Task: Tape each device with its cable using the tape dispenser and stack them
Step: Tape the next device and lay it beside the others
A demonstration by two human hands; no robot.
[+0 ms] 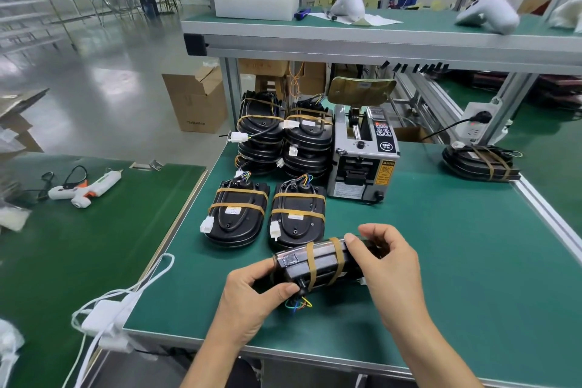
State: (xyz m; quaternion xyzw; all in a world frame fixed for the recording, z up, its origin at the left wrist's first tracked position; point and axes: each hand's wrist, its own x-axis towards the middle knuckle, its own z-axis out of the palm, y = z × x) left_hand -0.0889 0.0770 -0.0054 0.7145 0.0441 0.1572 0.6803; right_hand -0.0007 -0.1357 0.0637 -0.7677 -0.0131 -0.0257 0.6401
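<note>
— So how far along does the job look?

— Well along, by the look of it. Both hands hold a black device point(318, 264) just above the green bench point(441, 261), at about six o'clock in the head view. The left hand point(255, 290) curls round its near end, where coloured wires point(299, 304) poke out; the right hand point(387, 258) pinches the far end between thumb and fingers.

— Is that one taped?

— It seems so: two tan tape bands point(324, 261) already cross it, though whether its cable is tucked under them cannot be told.

— And the rest?

— Two taped devices point(267, 214) lie flat side by side just beyond the hands, toward twelve o'clock. Behind them stand two stacks point(283, 135) of taped ones, several high. The tape dispenser point(362, 151) sits just beside the stacks, at about one o'clock. Another taped device point(478, 162) lies apart at two o'clock.

— What is left, then?

— Probably setting the held one onto a stack or beside the flat pair. No untaped device shows on the bench, so little may remain.
</note>
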